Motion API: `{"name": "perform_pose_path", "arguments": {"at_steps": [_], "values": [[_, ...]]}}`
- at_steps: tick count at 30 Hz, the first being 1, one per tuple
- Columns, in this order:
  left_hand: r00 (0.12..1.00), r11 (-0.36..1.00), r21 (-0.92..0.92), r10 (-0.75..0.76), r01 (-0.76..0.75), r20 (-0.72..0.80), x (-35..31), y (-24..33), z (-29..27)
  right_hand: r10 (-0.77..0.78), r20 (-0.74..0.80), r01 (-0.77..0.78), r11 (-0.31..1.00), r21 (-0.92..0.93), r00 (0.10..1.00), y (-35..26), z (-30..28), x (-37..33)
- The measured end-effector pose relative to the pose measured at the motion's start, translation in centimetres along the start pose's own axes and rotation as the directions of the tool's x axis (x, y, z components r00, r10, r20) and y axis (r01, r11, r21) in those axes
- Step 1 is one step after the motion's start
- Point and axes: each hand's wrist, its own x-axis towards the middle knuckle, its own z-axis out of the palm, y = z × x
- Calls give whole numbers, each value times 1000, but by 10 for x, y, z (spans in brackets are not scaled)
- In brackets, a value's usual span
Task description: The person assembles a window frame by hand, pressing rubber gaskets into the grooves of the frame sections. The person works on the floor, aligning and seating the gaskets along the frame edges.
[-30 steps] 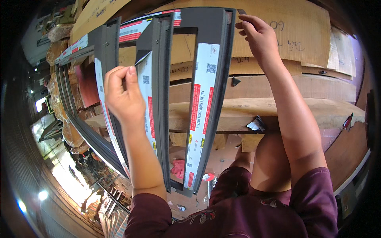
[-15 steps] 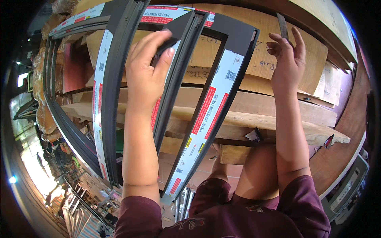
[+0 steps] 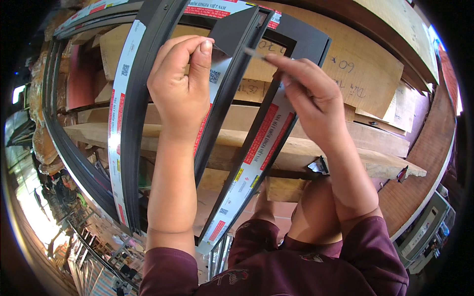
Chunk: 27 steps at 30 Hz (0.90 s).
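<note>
My left hand [image 3: 180, 81] is closed with thumb and forefinger pressed together, above a dark grey metal frame bar [image 3: 228, 101]. What it pinches, if anything, is hidden. My right hand [image 3: 316, 91] grips a thin, flat strip-like tool [image 3: 256, 53], blurred by motion, whose tip points left to the upper part of that bar. White and red protective film [image 3: 261, 140] covers the face of the right-hand frame member. Another dark frame member [image 3: 148, 98] with film stands just left of my left wrist.
Wooden boards [image 3: 373, 84] with handwriting lie beneath and beyond the frames. A long plank [image 3: 365, 160] crosses near my knee, with a scrap of torn film [image 3: 320, 166] on it. A grey machine [image 3: 424, 229] stands at the lower right, clutter [image 3: 108, 246] at the lower left.
My right hand has swung left and down, bringing the strip-like tool over to the frame. My left hand has closed further, and the dark piece seen in it before no longer shows.
</note>
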Motion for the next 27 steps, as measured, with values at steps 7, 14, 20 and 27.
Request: {"name": "perform_pose_path", "arguments": {"at_steps": [7, 14, 20, 27], "values": [[1000, 998, -64, 27, -27, 2, 1, -2, 2, -38, 43, 41, 996, -76, 998, -12, 17, 7], [1000, 993, -112, 22, -22, -6, 2, -4, 1, -18, 67, 18, 1000, -6, 998, -6, 14, 9], [1000, 993, -114, 19, -17, 12, 2, -3, -1, 36, 111, -38, 999, 15, 993, -6, 18, 18], [998, 995, -88, 55, -52, 25, 3, -4, -2, 250, 123, -271, 939, 210, 960, -18, 34, 31]]}}
